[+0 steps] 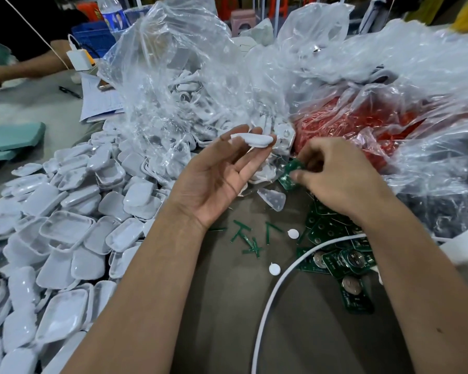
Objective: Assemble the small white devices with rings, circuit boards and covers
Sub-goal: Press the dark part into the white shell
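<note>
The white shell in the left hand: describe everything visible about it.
The white shell is a small, smooth, rounded plastic piece, seen nearly edge-on and lying roughly level. The left hand, palm up, pinches it at the fingertips above the table, in front of the clear bag of white parts. Its inside is hidden. Nothing else touches it.

1. Left hand [214, 174]: bare, no glove, no ring on the visible fingers.
2. Left forearm [135, 298]: bare from wrist to the near edge of the view; no sleeve, watch or band.
3. Right hand [338, 179]: bare, no glove; knuckles toward the camera, no ring seen.
4. Right forearm [416, 287]: bare to the near right edge; no sleeve or wristwear. One small dark mark on it near the elbow end.
</note>
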`<state>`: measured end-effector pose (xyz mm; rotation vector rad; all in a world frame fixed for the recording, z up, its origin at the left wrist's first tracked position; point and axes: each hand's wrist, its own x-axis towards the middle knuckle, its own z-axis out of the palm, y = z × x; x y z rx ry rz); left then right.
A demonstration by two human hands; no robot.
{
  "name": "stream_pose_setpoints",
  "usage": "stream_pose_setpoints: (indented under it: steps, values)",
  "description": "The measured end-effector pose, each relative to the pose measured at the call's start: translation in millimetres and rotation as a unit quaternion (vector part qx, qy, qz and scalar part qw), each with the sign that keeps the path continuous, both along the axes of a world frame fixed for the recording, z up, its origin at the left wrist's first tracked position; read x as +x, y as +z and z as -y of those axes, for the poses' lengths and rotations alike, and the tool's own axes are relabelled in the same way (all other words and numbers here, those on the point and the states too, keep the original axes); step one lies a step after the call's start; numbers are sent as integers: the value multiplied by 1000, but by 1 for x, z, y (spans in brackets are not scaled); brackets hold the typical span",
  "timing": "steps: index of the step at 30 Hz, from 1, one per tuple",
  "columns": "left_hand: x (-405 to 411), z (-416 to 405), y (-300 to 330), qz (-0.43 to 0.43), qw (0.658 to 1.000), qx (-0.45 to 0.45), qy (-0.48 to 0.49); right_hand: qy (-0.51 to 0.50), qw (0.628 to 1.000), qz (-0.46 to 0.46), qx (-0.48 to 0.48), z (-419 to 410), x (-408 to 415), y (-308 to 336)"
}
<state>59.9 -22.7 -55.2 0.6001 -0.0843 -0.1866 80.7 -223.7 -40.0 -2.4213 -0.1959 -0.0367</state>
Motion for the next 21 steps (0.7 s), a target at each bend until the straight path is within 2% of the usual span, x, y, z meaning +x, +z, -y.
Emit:
stream_pose_setpoints:
  steps: [3, 5, 7, 8, 10, 14, 15, 18, 19, 21]
  values:
    - [0, -2, -1, 5, 999, 49, 7, -47, 981, -16, 186, 0, 2, 4]
    - [0, -1, -3, 6, 998, 63, 4, -43, 939, -65, 334, -1, -1, 8]
    - [0, 0, -4, 7, 997, 80, -2, -34, 900, -95, 423, -2, -5, 13]
    - [0, 0, -5, 9, 996, 91, -5, -28, 893, -102, 438, -2, -6, 15]
    - [0, 1, -6, 15, 993, 114, -5, -9, 899, -92, 428, 0, -6, 16]
    - [1, 1, -7, 20, 990, 141, 7, 30, 933, -15, 358, 1, -7, 13]
    - [1, 1, -7, 19, 990, 139, 11, 34, 948, 8, 317, 0, -7, 12]
    - [2, 0, -7, 18, 991, 132, 24, 25, 991, 65, 115, 1, -4, 8]
    - [2, -1, -7, 17, 991, 128, 28, 24, 994, 68, 78, 2, -2, 6]
    - [3, -2, -6, 13, 993, 113, 32, 34, 993, 61, 93, 4, -2, 6]
